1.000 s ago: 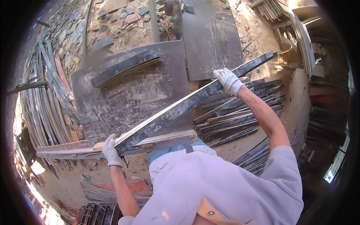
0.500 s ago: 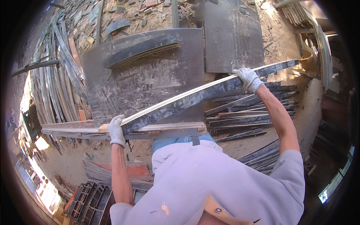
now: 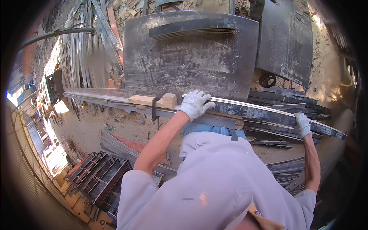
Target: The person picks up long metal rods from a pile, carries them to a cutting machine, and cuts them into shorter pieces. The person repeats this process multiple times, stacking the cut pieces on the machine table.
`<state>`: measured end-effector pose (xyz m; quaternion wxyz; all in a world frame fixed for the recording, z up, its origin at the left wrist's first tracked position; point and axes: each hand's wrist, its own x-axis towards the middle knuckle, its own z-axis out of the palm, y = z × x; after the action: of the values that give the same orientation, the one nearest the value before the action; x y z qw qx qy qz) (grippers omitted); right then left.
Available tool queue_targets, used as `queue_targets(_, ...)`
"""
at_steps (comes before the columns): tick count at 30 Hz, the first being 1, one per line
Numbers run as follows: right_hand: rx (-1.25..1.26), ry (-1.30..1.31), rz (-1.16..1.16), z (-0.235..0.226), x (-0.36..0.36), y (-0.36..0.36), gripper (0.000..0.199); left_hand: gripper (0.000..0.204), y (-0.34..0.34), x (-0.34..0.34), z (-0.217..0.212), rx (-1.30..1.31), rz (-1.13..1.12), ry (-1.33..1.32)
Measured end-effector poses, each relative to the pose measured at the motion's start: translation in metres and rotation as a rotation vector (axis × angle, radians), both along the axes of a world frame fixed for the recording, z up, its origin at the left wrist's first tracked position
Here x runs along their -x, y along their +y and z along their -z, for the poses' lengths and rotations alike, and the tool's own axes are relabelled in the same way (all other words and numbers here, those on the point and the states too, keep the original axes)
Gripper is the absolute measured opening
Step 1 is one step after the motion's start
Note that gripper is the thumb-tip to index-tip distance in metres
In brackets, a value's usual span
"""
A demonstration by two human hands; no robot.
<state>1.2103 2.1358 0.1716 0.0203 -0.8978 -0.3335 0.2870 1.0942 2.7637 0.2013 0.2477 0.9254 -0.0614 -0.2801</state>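
Both hands wear pale grey gloves and hold a long bundle of plywood strips [image 3: 251,109] with black faces and light edges. My left hand [image 3: 196,104] is over the bundle's left end, fingers lying across the top, just right of a light wooden block [image 3: 168,100]. Further along, my right hand [image 3: 302,125] is wrapped round the bundle near its right end, which sticks out past the table. A dark clamp [image 3: 155,109] grips a pale wooden piece [image 3: 143,100] on the long rail [image 3: 103,98] along the near edge of the metal table [image 3: 184,73].
Another strip stack [image 3: 191,27] lies at the table's far side. Beyond to the right stand a second metal table [image 3: 285,46] and a handwheel [image 3: 267,80]. Dark strips [image 3: 283,101] pile up at right; long offcuts [image 3: 86,57] lean at left. A metal frame [image 3: 99,172] sits lower left.
The bundle has swung from a diagonal, its right end coming down toward me and its left end settling by the wooden block. My view has shifted, so the tables appear further right.
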Motion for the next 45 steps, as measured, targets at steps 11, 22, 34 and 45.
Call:
queue_targets(11, -0.013, -0.069, -0.001, 0.040, 0.045, 0.006, 0.057, 0.049, -0.001, 0.044, 0.014, 0.009, -0.052, -0.149)
queue_targets(22, -0.020, -0.094, 0.010, 0.033, 0.049, 0.019, 0.065, 0.050, 0.009, 0.048, 0.015, 0.028, -0.060, -0.192)
queue_targets(34, -0.038, -0.163, 0.104, 0.045, 0.071, 0.030, 0.062, 0.037, -0.004, 0.070, 0.043, -0.051, -0.053, -0.513)
queue_targets(45, 0.070, -0.295, 0.109, 0.049, 0.091, 0.060, 0.048, 0.018, -0.014, 0.067, 0.042, -0.107, -0.084, -0.549)
